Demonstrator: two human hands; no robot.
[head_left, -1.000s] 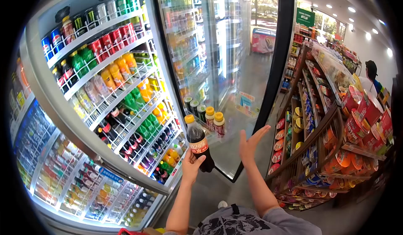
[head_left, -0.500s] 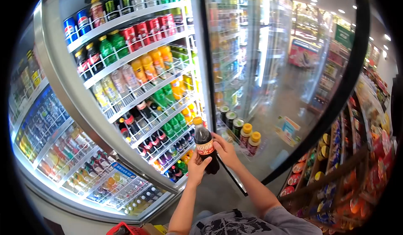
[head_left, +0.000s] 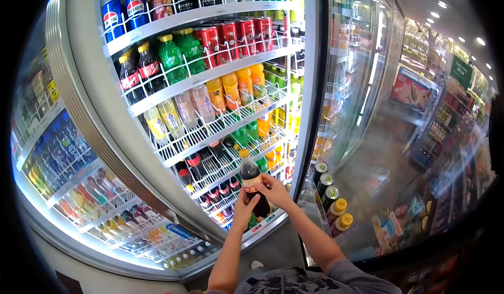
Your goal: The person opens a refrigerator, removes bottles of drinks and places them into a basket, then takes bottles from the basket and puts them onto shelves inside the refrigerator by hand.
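At left hand: thumb pressed to the front of the cola bottle, fingers curled round its side. At right hand: thumb near the label, fingers bent toward the far side. Spacing of the hidden fingertips: cannot tell. Bottle position: between both hands, before the open cooler, slightly tilted, yellow cap uppermost.

Possible faults, by judgement:
- Slip through the grip, from any moisture on smooth plastic or from loosening both thumbs together.
- Knock against the shelf edge, from a forward reach held too low.
- Strike on the glass door, from a wide turn to the right.

Materials: clear, rounded plastic round dark liquid; ridged cap; printed wrap. Beyond: white-coated wire guards, glossy cylindrical red cans, flat transparent glass, and yellow-capped bottles in the door rack.
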